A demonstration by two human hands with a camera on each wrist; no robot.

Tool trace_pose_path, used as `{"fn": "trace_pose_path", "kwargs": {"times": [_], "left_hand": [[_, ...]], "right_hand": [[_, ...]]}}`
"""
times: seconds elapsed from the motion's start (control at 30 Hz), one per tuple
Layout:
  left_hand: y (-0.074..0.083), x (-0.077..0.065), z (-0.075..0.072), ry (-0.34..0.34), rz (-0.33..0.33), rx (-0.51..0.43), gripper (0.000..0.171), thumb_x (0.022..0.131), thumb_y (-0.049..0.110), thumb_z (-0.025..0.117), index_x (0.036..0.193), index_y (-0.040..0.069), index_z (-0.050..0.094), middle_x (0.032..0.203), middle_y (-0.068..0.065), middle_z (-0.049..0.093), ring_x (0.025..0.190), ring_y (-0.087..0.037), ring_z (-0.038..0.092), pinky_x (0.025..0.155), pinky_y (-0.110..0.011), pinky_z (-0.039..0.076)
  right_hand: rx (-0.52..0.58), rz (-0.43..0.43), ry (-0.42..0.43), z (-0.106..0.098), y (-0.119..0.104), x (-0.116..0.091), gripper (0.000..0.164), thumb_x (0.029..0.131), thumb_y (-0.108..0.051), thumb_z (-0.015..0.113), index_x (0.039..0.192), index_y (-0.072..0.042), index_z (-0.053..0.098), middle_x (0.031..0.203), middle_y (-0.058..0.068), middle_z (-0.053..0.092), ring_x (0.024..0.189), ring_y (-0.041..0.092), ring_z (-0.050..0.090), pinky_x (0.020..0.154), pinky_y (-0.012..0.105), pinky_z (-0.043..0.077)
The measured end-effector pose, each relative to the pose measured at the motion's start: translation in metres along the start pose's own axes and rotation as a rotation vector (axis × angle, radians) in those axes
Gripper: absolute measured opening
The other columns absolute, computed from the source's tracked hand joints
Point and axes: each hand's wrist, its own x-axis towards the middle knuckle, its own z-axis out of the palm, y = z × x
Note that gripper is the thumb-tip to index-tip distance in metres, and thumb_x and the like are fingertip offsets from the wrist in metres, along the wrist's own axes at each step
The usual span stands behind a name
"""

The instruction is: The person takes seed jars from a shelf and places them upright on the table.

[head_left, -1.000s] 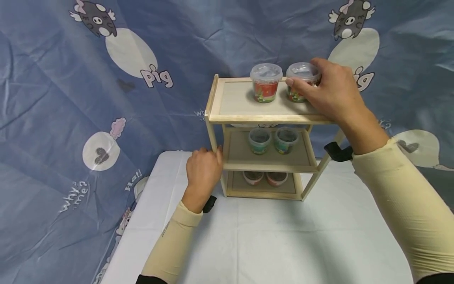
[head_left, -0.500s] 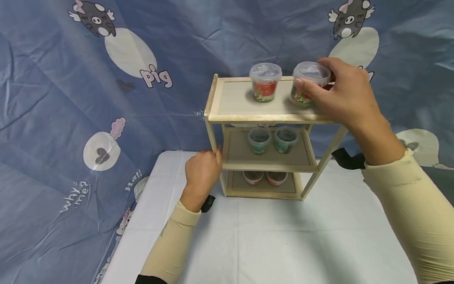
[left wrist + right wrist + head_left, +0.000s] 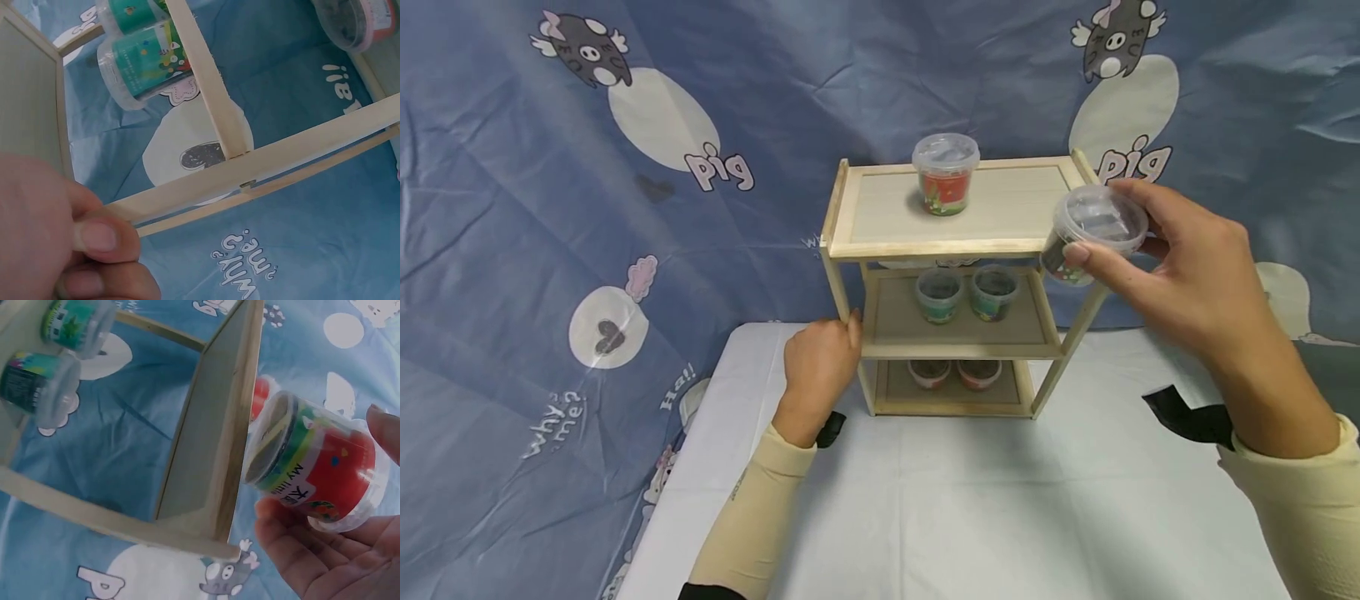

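A clear-lidded plastic tub (image 3: pixel 1093 229) with a red and green label is pinched between the thumb and fingers of my right hand (image 3: pixel 1195 275). It hangs tilted in front of the top shelf's right end, apart from the wood; its label (image 3: pixel 334 469) shows in the right wrist view. My left hand (image 3: pixel 823 358) grips the left front post of the wooden rack (image 3: pixel 955 247), and in its wrist view the fingers (image 3: pixel 106 240) curl round that post. A matching red tub (image 3: pixel 946 175) stands upright on the top shelf.
Two green-labelled tubs, one at the left (image 3: pixel 938 296) and one at the right (image 3: pixel 995 293), stand on the middle shelf. Two reddish tubs (image 3: pixel 980 375) sit on the bottom shelf. The rack stands on a white-covered table (image 3: pixel 970 500) before a blue printed cloth (image 3: pixel 790 100).
My right hand has lifted the right-hand red tub off the top shelf and carried it right and towards me, tilting it. My left hand has stayed on the post.
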Motion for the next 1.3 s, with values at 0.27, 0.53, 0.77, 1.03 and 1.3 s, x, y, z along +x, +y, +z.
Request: {"fn": "trace_pose_path", "kwargs": {"times": [0.27, 0.53, 0.77, 1.03, 1.3], "left_hand": [[0.0, -0.001, 0.001, -0.023, -0.004, -0.009, 0.064, 0.103, 0.033, 0.039, 0.041, 0.017, 0.041, 0.04, -0.001, 0.037, 0.031, -0.02, 0.037, 0.031, -0.039, 0.03], [0.0, 0.0, -0.001, -0.018, 0.003, -0.005, 0.064, 0.102, 0.032, 0.039, 0.041, 0.016, 0.04, 0.04, -0.001, 0.037, 0.032, -0.021, 0.038, 0.031, -0.04, 0.03], [-0.001, 0.001, -0.002, -0.025, 0.005, -0.01, 0.065, 0.103, 0.033, 0.039, 0.041, 0.016, 0.039, 0.039, -0.002, 0.037, 0.032, -0.022, 0.039, 0.032, -0.04, 0.031], [-0.006, -0.004, -0.002, -0.057, -0.014, -0.009, 0.066, 0.103, 0.034, 0.036, 0.04, 0.016, 0.039, 0.038, -0.002, 0.036, 0.031, -0.021, 0.038, 0.031, -0.038, 0.03], [-0.004, 0.001, -0.001, -0.04, 0.013, -0.019, 0.063, 0.103, 0.032, 0.038, 0.042, 0.017, 0.041, 0.039, -0.001, 0.037, 0.032, -0.02, 0.039, 0.03, -0.038, 0.029]], "right_hand": [[0.001, -0.029, 0.01, -0.008, 0.003, -0.031, 0.069, 0.078, -0.023, 0.082, 0.139, -0.016, 0.051, 0.12, 0.01, 0.061, 0.098, -0.015, 0.05, 0.084, 0.003, 0.037], [-0.024, -0.016, -0.06, -0.006, 0.009, -0.066, 0.074, 0.079, -0.024, 0.082, 0.143, -0.019, 0.046, 0.12, 0.009, 0.059, 0.099, 0.0, 0.054, 0.083, 0.001, 0.034], [-0.056, 0.035, -0.149, 0.003, 0.026, -0.094, 0.076, 0.082, -0.03, 0.078, 0.147, -0.022, 0.04, 0.134, 0.013, 0.052, 0.106, 0.029, 0.055, 0.083, 0.023, 0.041], [-0.05, 0.086, -0.243, 0.011, 0.039, -0.11, 0.072, 0.087, -0.03, 0.073, 0.149, -0.027, 0.035, 0.141, 0.005, 0.047, 0.08, 0.014, 0.052, 0.06, 0.033, 0.04], [-0.053, 0.148, -0.236, 0.014, 0.052, -0.127, 0.077, 0.085, -0.032, 0.076, 0.149, -0.028, 0.034, 0.144, 0.01, 0.044, 0.089, 0.021, 0.059, 0.067, 0.013, 0.039]]}}
